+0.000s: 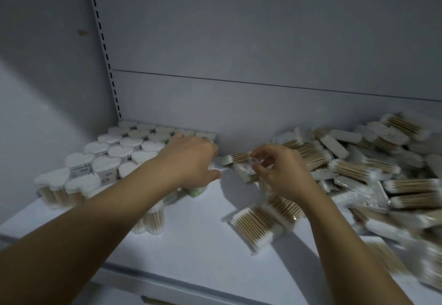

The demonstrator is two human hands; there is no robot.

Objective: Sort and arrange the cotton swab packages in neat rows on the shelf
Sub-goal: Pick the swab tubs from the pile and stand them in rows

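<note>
Upright cotton swab packages [112, 151] stand in tidy rows on the left of the white shelf [191, 240]. A jumbled pile of flat swab packages [368, 168] covers the right side. My left hand [191, 159] rests at the right end of the rows, its fingers curled over a package there; what it grips is hidden. Between thumb and fingers, my right hand [279, 168] pinches a flat swab package [239, 157] near the back wall. A loose flat package [260, 223] lies under my right forearm.
The grey back panel [263, 101] closes the shelf behind, and a slotted upright [105, 49] runs up the left corner. A bare strip of shelf runs between the rows and the pile. The shelf's front edge [153, 278] is near me.
</note>
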